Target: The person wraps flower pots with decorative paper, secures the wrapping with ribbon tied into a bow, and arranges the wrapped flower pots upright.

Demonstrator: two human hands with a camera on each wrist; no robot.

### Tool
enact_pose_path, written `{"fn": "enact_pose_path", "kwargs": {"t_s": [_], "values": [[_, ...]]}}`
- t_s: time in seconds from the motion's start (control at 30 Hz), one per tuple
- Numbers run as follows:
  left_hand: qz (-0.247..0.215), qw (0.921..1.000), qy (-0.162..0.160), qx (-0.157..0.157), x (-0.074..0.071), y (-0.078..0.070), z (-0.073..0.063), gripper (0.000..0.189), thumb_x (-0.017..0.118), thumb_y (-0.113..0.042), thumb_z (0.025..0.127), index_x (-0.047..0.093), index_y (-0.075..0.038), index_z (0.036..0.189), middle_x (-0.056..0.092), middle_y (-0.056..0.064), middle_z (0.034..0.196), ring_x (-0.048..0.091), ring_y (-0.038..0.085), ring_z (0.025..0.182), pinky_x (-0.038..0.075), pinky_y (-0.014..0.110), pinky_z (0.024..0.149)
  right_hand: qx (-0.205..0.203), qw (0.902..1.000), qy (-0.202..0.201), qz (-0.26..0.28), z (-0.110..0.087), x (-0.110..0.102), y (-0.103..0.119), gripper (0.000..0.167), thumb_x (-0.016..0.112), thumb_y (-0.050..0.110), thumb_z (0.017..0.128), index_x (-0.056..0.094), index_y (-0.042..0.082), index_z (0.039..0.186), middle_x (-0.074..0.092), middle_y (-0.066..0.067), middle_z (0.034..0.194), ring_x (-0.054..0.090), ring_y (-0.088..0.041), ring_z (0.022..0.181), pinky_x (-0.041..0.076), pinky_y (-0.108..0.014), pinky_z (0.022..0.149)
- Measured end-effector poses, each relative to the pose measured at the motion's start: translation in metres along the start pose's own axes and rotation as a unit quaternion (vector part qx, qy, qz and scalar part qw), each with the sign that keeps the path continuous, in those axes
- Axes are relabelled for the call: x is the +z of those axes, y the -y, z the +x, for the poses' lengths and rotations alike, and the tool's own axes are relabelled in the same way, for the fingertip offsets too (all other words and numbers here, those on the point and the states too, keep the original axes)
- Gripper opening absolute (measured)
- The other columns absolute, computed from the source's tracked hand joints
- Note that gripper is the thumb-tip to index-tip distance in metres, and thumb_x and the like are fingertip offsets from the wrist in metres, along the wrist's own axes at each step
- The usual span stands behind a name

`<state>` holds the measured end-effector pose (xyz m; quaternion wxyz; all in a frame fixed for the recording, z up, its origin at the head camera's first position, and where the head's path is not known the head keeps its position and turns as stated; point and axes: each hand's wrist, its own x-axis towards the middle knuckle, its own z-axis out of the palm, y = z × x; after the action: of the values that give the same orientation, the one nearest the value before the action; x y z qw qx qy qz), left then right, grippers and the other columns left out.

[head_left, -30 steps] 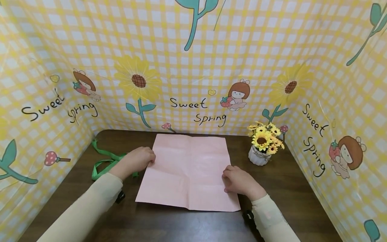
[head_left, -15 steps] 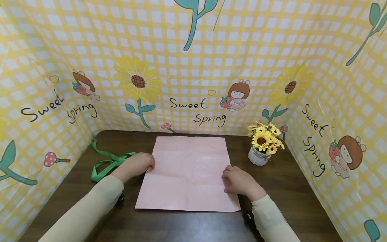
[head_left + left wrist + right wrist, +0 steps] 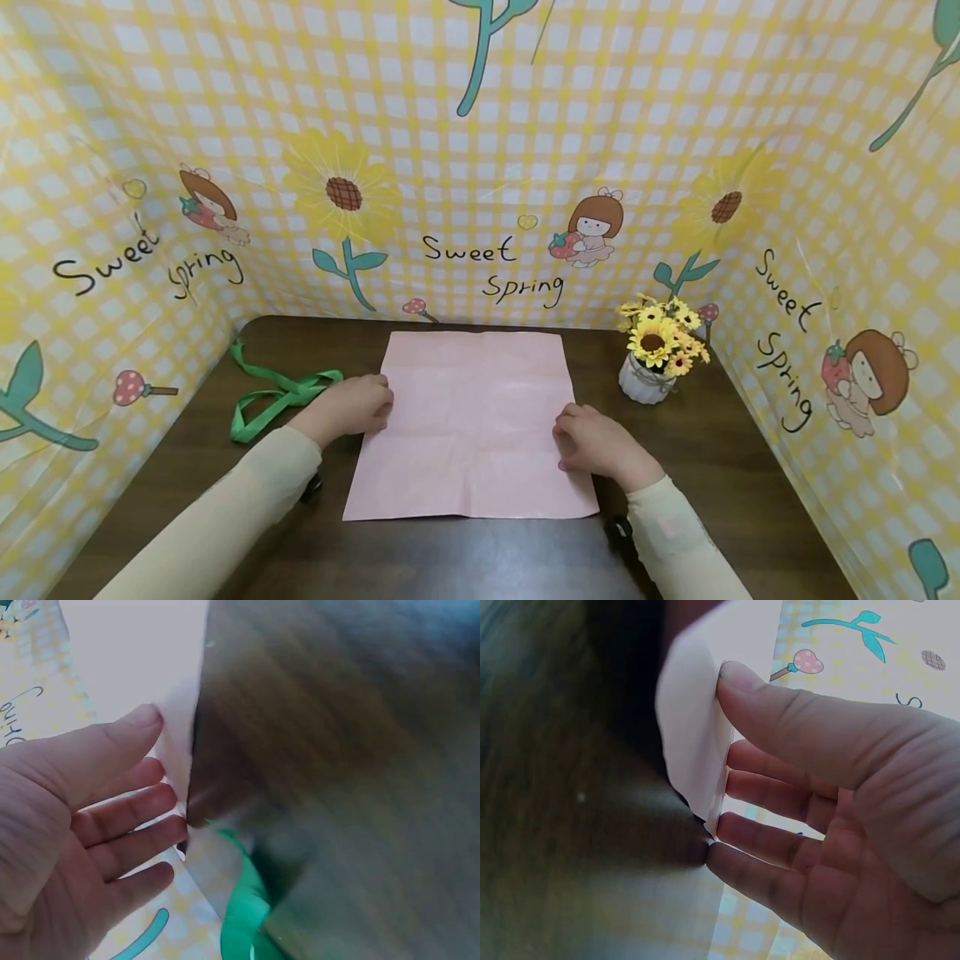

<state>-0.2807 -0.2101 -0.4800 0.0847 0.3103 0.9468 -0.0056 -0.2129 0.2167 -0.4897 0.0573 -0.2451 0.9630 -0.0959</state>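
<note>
A pink sheet of paper (image 3: 472, 425) with faint crossing creases lies spread on the dark wooden table (image 3: 480, 562). My left hand (image 3: 352, 406) rests on its left edge; in the left wrist view the thumb and fingers of the left hand (image 3: 97, 817) are loosely extended, with fingertips at the paper's margin. At the right edge, my right hand (image 3: 603, 446) touches the sheet. The right wrist view has the thumb of the right hand (image 3: 840, 787) against the slightly raised paper border (image 3: 694, 720), its fingers fairly straight along the edge.
A green ribbon (image 3: 277, 393) lies loosely looped beside my left hand, at the table's left. A white pot with yellow artificial flowers (image 3: 654, 350) stands at the back right. Yellow checked cloth (image 3: 480, 167) walls in the back and both sides.
The paper's middle fold has flattened, and its near left part has come slightly closer. The left hand shifted a little with it. My right hand has stayed in place; the head view tilted slightly.
</note>
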Motion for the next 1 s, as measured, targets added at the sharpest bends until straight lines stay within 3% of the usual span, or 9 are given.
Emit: {"fn": "enact_pose_path", "kwargs": {"t_s": [0.1, 0.2, 0.33, 0.53, 0.83, 1.0], "values": [[-0.012, 0.9995, 0.021, -0.021, -0.005, -0.004, 0.002, 0.028, 0.085, -0.029, 0.083, 0.060, -0.019, 0.075, 0.054, 0.001, 0.091, 0.050, 0.018, 0.075, 0.044, 0.033, 0.065, 0.004, 1.0000, 0.000, 0.000, 0.002, 0.001, -0.002, 0.040, 0.090, 0.029, 0.078, 0.073, 0.014, 0.110, 0.062, 0.001, 0.110, 0.057, -0.021, 0.102, 0.053, -0.041, 0.090], [-0.014, 0.9990, 0.030, -0.032, -0.008, -0.007, 0.003, 0.031, 0.087, -0.030, 0.081, 0.060, -0.018, 0.073, 0.061, 0.008, 0.114, 0.060, 0.024, 0.091, 0.051, 0.037, 0.073, 0.014, 0.9999, 0.003, 0.002, 0.003, 0.001, -0.003, 0.041, 0.090, 0.030, 0.077, 0.073, 0.014, 0.112, 0.062, 0.001, 0.112, 0.057, -0.021, 0.104, 0.053, -0.041, 0.091], [-0.014, 0.9986, 0.037, -0.036, -0.008, -0.011, 0.006, 0.033, 0.087, -0.026, 0.081, 0.057, -0.016, 0.069, 0.060, 0.017, 0.135, 0.064, 0.033, 0.110, 0.055, 0.043, 0.085, 0.031, 0.9994, 0.011, 0.014, 0.004, 0.000, -0.002, 0.044, 0.090, 0.029, 0.078, 0.073, 0.014, 0.115, 0.063, 0.000, 0.117, 0.058, -0.022, 0.110, 0.052, -0.043, 0.096], [-0.026, 0.9971, 0.052, -0.048, -0.007, -0.015, 0.008, 0.028, 0.085, -0.022, 0.082, 0.059, -0.014, 0.075, 0.062, 0.019, 0.134, 0.066, 0.032, 0.106, 0.056, 0.045, 0.087, 0.045, 0.9984, 0.021, 0.027, 0.001, 0.000, -0.001, 0.046, 0.090, 0.029, 0.078, 0.073, 0.014, 0.118, 0.063, -0.001, 0.123, 0.058, -0.022, 0.116, 0.051, -0.044, 0.100], [-0.027, 0.9982, 0.037, -0.040, -0.006, -0.024, 0.013, 0.028, 0.087, -0.026, 0.082, 0.063, -0.012, 0.082, 0.064, 0.017, 0.129, 0.066, 0.032, 0.111, 0.054, 0.045, 0.096, 0.054, 0.9977, 0.019, 0.036, -0.002, -0.005, -0.012, 0.046, 0.090, 0.025, 0.077, 0.071, 0.013, 0.117, 0.063, -0.003, 0.125, 0.060, -0.025, 0.118, 0.051, -0.046, 0.100], [-0.015, 0.9977, 0.043, -0.050, -0.007, -0.027, 0.016, 0.039, 0.088, -0.028, 0.080, 0.068, -0.005, 0.105, 0.066, 0.015, 0.122, 0.067, 0.030, 0.107, 0.055, 0.046, 0.096, 0.045, 0.9976, 0.022, 0.047, -0.003, -0.006, -0.014, 0.046, 0.090, 0.024, 0.078, 0.071, 0.011, 0.118, 0.063, -0.005, 0.126, 0.059, -0.027, 0.120, 0.050, -0.047, 0.103]]}}
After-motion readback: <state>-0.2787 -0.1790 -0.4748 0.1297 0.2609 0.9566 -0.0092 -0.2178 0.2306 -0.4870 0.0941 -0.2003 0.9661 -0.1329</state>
